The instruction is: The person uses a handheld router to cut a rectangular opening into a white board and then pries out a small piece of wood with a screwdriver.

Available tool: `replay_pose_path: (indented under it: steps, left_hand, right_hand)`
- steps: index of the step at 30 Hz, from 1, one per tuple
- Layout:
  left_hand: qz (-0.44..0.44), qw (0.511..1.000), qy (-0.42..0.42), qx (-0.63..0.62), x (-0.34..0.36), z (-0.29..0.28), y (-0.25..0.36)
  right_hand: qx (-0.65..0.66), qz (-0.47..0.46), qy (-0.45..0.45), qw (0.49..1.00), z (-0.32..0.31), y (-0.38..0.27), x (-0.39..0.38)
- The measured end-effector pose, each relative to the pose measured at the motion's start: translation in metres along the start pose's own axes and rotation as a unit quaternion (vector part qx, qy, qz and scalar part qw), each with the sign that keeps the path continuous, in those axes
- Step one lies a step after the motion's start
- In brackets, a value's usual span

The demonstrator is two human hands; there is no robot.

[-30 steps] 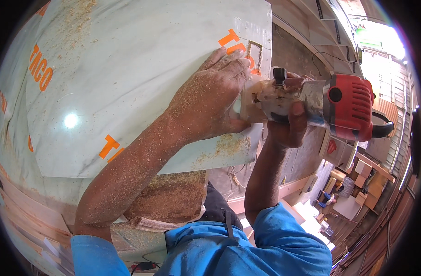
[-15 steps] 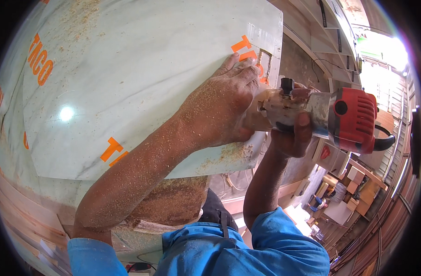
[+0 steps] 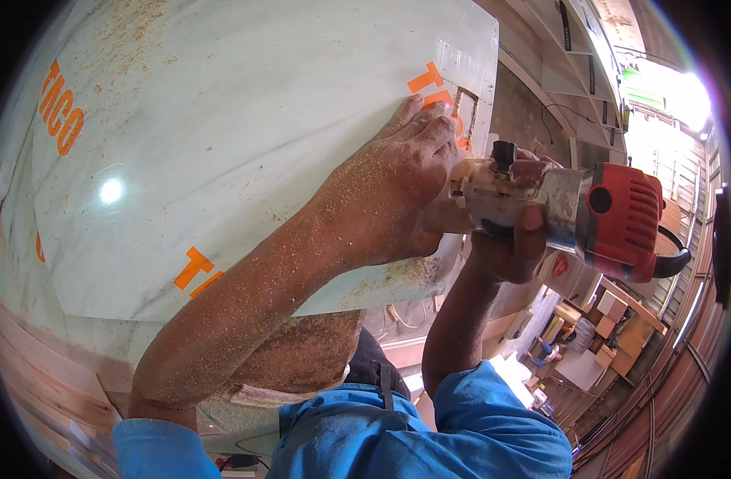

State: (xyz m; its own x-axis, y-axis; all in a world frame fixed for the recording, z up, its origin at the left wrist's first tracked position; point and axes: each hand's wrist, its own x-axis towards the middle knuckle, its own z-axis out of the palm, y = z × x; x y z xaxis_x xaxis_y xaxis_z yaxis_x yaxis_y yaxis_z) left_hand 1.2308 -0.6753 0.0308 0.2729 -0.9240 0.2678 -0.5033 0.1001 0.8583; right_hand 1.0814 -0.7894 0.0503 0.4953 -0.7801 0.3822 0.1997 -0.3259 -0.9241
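Note:
A trim router (image 3: 625, 223) with a red ribbed motor housing and clear, dusty base lies sideways at the right end of a pale marble-patterned panel (image 3: 246, 120). My right hand (image 3: 515, 243) is wrapped round the router's body, thumb towards me. On the base side, my left hand (image 3: 409, 176) has its thumb and forefinger about the base, while its other fingers rest on the panel. Beyond those fingertips, a narrow rectangular cut-out (image 3: 466, 108) sits close to the panel's edge. The router bit is hidden. Sawdust covers my left forearm.
Loose sawdust (image 3: 130, 32) is scattered over the panel, which bears orange lettering. White shelving (image 3: 553, 68) stands beyond its right end. Boards and boxes (image 3: 609, 335) are stacked farther right, near a person (image 3: 547, 351). Wood strips (image 3: 42, 383) lie at lower left.
The router has shifted slightly right and towards me, its motor end dipping lower in the picture. Both hands stay on it. The whole view has moved a little as well.

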Motion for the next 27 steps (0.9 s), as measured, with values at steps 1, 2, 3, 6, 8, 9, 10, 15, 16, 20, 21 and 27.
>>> replay_pose_path:
  steps: [1,2,3,6,8,9,10,15,16,20,21,27]
  left_hand:
    - [-0.001,1.0,0.0,0.001,0.0,-0.001,0.001]
    - [-0.002,1.0,-0.007,-0.003,0.001,-0.002,0.002]
    - [-0.002,1.0,-0.012,-0.01,0.001,-0.002,0.001]
    - [-0.004,1.0,-0.019,0.004,0.0,-0.001,0.0]
    - [-0.006,1.0,-0.022,0.004,0.001,-0.002,0.002]
    - [-0.01,1.0,-0.026,0.007,0.001,-0.004,0.003]
    - [-0.012,1.0,-0.026,0.007,0.001,-0.005,0.002]
    - [-0.007,0.999,-0.027,0.025,0.001,-0.004,0.001]
    - [-0.008,0.999,-0.027,0.024,0.001,-0.003,0.001]
    - [-0.003,0.999,-0.029,0.024,0.001,-0.003,0.0]
    - [-0.002,1.0,-0.023,0.017,0.001,-0.003,0.0]
    - [-0.008,0.999,-0.031,0.025,0.001,-0.004,0.002]
  right_hand:
    - [0.017,0.005,-0.009,1.0,0.0,-0.001,0.001]
    - [0.034,0.011,-0.018,0.999,0.0,-0.002,0.002]
    - [0.033,0.011,-0.019,0.999,0.0,-0.002,0.001]
    - [0.053,0.039,0.002,0.998,0.002,-0.003,-0.001]
    - [0.055,0.041,-0.019,0.997,-0.001,-0.003,0.0]
    - [0.055,0.042,-0.02,0.997,0.0,-0.004,0.0]
    - [0.064,0.049,-0.018,0.997,0.001,-0.005,-0.002]
    - [0.018,0.035,-0.003,0.999,0.013,-0.006,-0.002]
    - [0.009,0.025,0.003,1.0,0.014,-0.006,-0.002]
    - [-0.011,0.002,0.0,1.0,0.014,-0.006,0.0]
    - [-0.015,-0.002,-0.004,1.0,0.015,-0.006,0.0]
    - [-0.023,0.009,0.004,1.0,0.019,-0.007,-0.002]
